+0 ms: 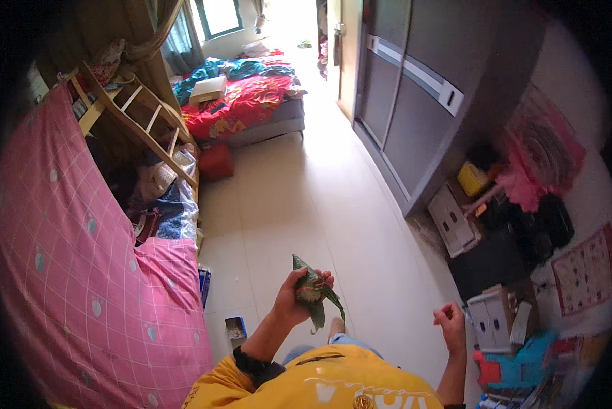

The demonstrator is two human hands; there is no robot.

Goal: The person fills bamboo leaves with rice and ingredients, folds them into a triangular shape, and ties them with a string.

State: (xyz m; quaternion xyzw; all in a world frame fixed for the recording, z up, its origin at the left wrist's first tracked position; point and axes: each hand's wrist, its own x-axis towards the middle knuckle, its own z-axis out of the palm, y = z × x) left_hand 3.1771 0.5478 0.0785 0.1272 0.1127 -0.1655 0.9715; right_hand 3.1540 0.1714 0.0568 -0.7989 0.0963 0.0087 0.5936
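My left hand (pixel 291 299) is in front of my body, holding a leaf-wrapped rice dumpling (pixel 310 291). Its green leaves come to a point at the top, and loose leaf ends hang below my fingers. Thin red string crosses the wrap, and pale rice shows at an opening in the leaves. Off to the right, my right hand (pixel 452 323) hangs with its fingers curled in, and nothing shows in it. Nearest to that hand is a small white drawer unit (pixel 491 324).
A pink sheet (pixel 101 286) hangs over the bunk bed on the left, with a wooden ladder (pixel 142 130) beyond. Ahead stand a red stool (pixel 216 161) and a bed (pixel 255 115). A sliding-door wardrobe (pixel 418 102) lines the right. A small box (pixel 235 327) lies on the tiled floor (pixel 280 204).
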